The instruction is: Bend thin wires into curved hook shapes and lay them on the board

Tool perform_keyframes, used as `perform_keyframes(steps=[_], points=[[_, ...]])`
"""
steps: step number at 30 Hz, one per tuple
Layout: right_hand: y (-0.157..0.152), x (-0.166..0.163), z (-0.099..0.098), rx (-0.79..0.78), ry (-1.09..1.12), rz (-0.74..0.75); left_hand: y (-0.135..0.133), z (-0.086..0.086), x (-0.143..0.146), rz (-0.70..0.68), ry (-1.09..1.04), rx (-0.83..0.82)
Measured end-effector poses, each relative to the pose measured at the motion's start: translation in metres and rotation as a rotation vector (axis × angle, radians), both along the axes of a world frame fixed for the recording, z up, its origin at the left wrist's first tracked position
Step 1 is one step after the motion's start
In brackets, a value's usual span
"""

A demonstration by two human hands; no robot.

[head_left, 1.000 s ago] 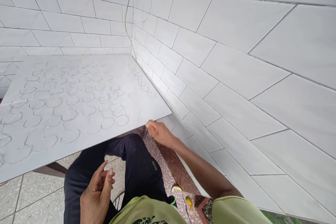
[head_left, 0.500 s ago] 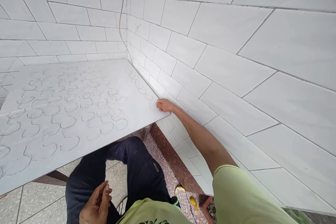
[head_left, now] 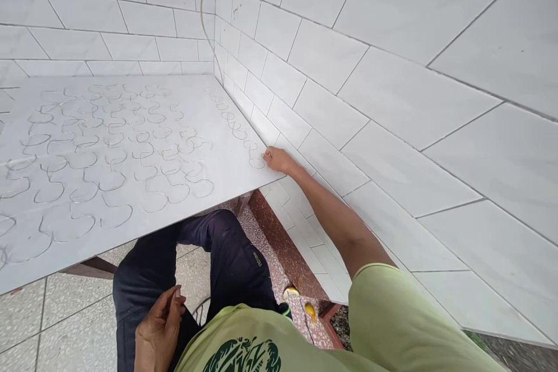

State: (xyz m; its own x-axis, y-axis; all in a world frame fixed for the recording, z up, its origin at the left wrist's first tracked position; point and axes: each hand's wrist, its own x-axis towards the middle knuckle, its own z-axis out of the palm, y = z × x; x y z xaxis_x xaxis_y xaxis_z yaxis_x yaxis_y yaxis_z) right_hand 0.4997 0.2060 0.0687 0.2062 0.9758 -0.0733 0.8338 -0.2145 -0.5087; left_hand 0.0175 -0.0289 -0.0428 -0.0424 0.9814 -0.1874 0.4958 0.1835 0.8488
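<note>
My right hand (head_left: pixel 275 160) rests at the right edge of the white tabletop (head_left: pixel 235 177), close to the tiled wall. Its thumb and fingers are pinched at the end of a thin curved wire (head_left: pixel 256 166), the nearest in a column of similar curved wires (head_left: pixel 233 125) along that edge. Many more S-shaped wires (head_left: pixel 115 180) lie in rows over the middle and left of the tabletop. Above my lap, my left hand (head_left: pixel 160 322) is held closed, thumb against the fingers; whatever may be between them is too small to make out.
White tiled walls (head_left: pixel 331 87) meet at the table's far corner, where a cable (head_left: pixel 204 17) hangs down. Below the table are a reddish-brown stone ledge (head_left: pixel 283 244) and a speckled floor (head_left: pixel 74 325). A yellow object (head_left: pixel 310 312) lies near my foot.
The view has tilted and shifted slightly. My right hand has drawn back a little from the wire column's near end, where more of a curved wire shows. My left hand stays over my lap.
</note>
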Motion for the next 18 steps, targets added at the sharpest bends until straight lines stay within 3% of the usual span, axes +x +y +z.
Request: perform_keyframes(steps=[9,18], points=[[-0.027,-0.028,-0.024,0.25,-0.209,0.228,-0.002,-0.009,-0.006,0.004,0.001,-0.004],[-0.023,-0.016,-0.029,0.287,-0.258,0.217,-0.004,-0.008,-0.006,-0.004,0.007,0.013]])
